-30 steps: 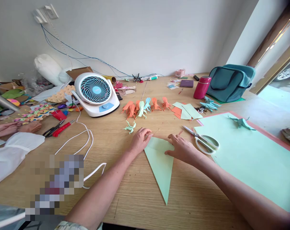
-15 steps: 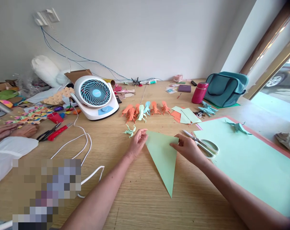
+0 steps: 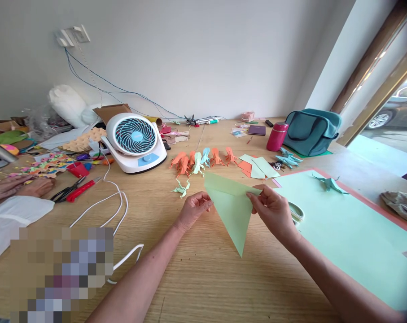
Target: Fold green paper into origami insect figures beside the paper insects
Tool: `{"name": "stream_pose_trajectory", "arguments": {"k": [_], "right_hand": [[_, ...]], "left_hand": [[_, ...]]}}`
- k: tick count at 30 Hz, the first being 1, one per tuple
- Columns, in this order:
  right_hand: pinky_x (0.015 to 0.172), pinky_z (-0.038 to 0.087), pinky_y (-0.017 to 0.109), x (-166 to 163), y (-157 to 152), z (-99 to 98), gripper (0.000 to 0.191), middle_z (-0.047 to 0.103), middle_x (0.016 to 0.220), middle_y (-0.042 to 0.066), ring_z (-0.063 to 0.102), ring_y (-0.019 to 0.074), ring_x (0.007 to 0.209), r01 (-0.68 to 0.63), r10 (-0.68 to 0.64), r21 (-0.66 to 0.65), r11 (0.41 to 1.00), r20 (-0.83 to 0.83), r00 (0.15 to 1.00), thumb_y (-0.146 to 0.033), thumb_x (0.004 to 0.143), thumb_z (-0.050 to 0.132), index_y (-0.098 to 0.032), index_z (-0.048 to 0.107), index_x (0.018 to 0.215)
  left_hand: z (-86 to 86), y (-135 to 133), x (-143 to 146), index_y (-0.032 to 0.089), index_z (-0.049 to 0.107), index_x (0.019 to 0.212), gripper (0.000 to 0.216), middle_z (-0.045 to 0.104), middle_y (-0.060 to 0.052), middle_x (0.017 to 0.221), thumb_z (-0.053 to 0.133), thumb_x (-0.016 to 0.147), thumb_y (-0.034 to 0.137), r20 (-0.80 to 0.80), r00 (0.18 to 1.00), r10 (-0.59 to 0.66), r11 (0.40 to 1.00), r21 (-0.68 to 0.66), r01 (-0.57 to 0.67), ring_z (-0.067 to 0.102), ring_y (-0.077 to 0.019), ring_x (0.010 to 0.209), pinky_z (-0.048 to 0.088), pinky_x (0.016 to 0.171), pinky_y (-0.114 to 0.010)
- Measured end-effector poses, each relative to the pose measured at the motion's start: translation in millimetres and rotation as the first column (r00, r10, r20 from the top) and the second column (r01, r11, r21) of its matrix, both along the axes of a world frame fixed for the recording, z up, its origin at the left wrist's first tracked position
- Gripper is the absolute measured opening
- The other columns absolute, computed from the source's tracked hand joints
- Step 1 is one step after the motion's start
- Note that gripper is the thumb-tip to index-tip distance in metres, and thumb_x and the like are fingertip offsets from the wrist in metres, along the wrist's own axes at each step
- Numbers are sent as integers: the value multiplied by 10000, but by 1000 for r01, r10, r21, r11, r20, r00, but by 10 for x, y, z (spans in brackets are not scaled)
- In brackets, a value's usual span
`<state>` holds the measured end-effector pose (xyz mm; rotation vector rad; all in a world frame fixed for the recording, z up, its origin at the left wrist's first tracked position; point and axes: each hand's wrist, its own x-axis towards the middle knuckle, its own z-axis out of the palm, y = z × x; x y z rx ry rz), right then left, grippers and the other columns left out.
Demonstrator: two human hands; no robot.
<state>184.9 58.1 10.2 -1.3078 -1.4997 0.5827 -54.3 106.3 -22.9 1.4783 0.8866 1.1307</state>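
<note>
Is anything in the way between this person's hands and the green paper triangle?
Nothing visible. The right hand pinches the green paper triangle at its right corner; the left hand is at its left edge, contact unclear. The scissors, partly hidden by the right hand, lie off to the side.

Scissors (image 3: 301, 211) mostly hidden behind right hand (image 3: 275, 211); car (image 3: 396, 107) cut off.

Head-worn view, facing forward, angled down

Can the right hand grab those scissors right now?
Probably yes: the scissors look close beside the right hand, partly hidden by it, and nothing seems to cover the part showing. But it pinches the green paper, so it would likely need to let go first.
</note>
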Motion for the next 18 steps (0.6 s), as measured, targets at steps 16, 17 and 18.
{"name": "stream_pose_trajectory", "arguments": {"k": [16,17,18], "right_hand": [[459,361,238,-12,-5,10,284,497,469,-74,494,111,410,-190,160,-190,963,-165,973,-472,889,603,-200,595,808],[459,367,239,-18,-21,27,283,505,462,-73,505,114,406,-186,156,-172,967,-176,972,-471,890,606,-200,592,806],[464,377,241,-24,-39,43,278,522,464,-69,522,119,413,-182,155,-150,972,-176,972,-465,894,606,-201,590,810]], "left_hand": [[45,-116,95,158,608,702,287,618,24,547,758,742,399,126,991,34,997,-77,-24,555,-103,518,405,556,-233],[55,-126,100,159,608,711,292,628,19,550,759,743,406,133,990,35,997,-78,-24,571,-108,521,406,554,-233],[66,-136,105,160,608,723,298,636,16,553,760,742,415,141,989,37,996,-80,-26,587,-114,522,408,550,-233]]}}
